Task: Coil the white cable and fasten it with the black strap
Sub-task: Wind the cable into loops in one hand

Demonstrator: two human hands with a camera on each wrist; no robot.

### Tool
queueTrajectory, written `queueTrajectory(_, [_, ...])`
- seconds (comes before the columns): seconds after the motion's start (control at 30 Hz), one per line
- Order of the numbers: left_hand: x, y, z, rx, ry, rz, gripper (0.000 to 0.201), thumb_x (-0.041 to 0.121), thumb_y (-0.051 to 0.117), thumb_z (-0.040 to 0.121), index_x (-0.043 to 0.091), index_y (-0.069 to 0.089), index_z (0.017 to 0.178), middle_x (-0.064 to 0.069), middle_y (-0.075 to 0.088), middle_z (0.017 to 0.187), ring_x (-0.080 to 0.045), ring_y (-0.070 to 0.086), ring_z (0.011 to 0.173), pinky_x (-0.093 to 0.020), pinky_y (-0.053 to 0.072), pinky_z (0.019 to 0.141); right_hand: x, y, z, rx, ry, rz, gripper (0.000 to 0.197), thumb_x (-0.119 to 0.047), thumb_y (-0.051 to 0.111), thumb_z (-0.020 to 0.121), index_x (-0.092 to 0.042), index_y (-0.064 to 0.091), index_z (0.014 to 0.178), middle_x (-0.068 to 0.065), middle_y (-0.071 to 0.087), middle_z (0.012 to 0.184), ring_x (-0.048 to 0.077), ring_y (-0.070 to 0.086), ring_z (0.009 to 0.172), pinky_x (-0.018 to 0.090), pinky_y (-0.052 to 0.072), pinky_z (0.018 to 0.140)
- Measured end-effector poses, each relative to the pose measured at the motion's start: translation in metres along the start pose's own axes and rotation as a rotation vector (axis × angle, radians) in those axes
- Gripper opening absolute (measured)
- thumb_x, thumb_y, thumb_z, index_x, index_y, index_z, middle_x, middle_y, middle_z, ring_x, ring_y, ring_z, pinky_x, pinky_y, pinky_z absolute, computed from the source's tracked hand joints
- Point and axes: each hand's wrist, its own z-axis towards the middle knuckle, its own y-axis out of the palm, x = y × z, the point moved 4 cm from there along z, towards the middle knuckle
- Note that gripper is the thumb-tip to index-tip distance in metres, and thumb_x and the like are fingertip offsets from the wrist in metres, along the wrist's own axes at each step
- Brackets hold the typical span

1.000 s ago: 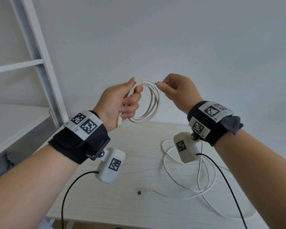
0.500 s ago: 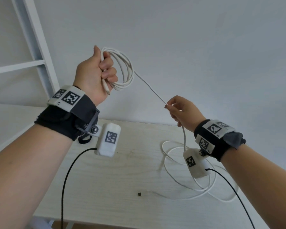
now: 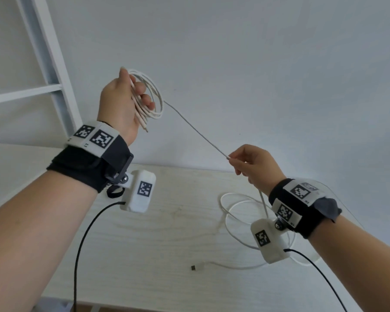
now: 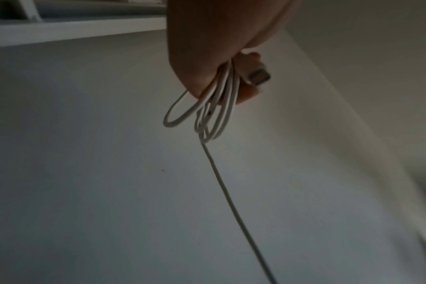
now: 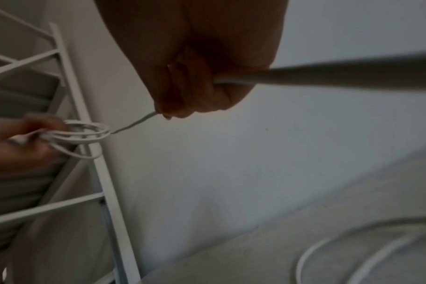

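The left hand is raised in front of the wall, its fingers curled round several finished loops of the white cable. One plug end sticks out below the fist, plain in the left wrist view, where the loops hang from the palm. The right hand sits lower and to the right, well apart from the left. Its thumb and fingertips pinch the cable, which runs straight and taut between the two hands. In the right wrist view the cable enters the closed right hand from the right and leaves at the fingertips toward the loops in the blurred left hand.

Below the right hand the cable drops to the pale wooden table, where the rest lies in loose curves near the right wrist. Its other plug rests on the tabletop, toward the near edge. A small black strap shows on the table, partly hidden behind the left wrist camera; its exact shape is hard to tell.

Both wrists carry black bands with printed markers, and thin black leads run from the cameras. A white shelf frame stands against the wall at the left.
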Motion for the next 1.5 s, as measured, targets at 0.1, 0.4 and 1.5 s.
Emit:
queueTrajectory(0.1, [-0.003, 0.004, -0.005, -0.046, 0.053, 0.11, 0.033, 0.029, 0.032, 0.103, 0.013, 0.045, 0.077, 0.005, 0.062, 0.052, -0.014, 0.063, 0.047, -0.029, 0.057, 0.059, -0.019, 0.008, -0.003, -0.03, -0.143, -0.236, 0.007, -0.017, 0.061, 0.085, -0.02, 0.063, 0.078, -0.008, 0.057, 0.058, 0.002, 0.046, 0.047, 0.008, 0.036, 0.05])
queueTrajectory(0.4, [-0.022, 0.016, -0.027, -0.264, 0.092, 0.571, 0.026, 0.028, 0.027, 0.103, 0.02, 0.043, 0.084, -0.004, 0.073, 0.084, -0.024, 0.073, 0.075, -0.04, 0.057, 0.079, -0.076, 0.028, -0.018, -0.16, -0.457, -0.558, 0.013, -0.024, 0.054, 0.089, -0.024, 0.067, 0.09, -0.007, 0.059, 0.075, 0.006, 0.048, 0.064, 0.033, 0.047, 0.066])
queueTrajectory(1.5, [-0.05, 0.015, -0.085, -0.569, -0.235, 0.457, 0.037, 0.034, 0.033, 0.1, 0.012, 0.047, 0.074, 0.009, 0.026, 0.043, -0.007, 0.019, 0.034, -0.021, 0.024, 0.039, -0.088, -0.003, 0.023, 0.04, -0.397, -0.329, 0.013, -0.031, 0.062, 0.083, -0.022, 0.055, 0.077, -0.011, 0.05, 0.064, -0.004, 0.043, 0.052, 0.006, 0.035, 0.054])
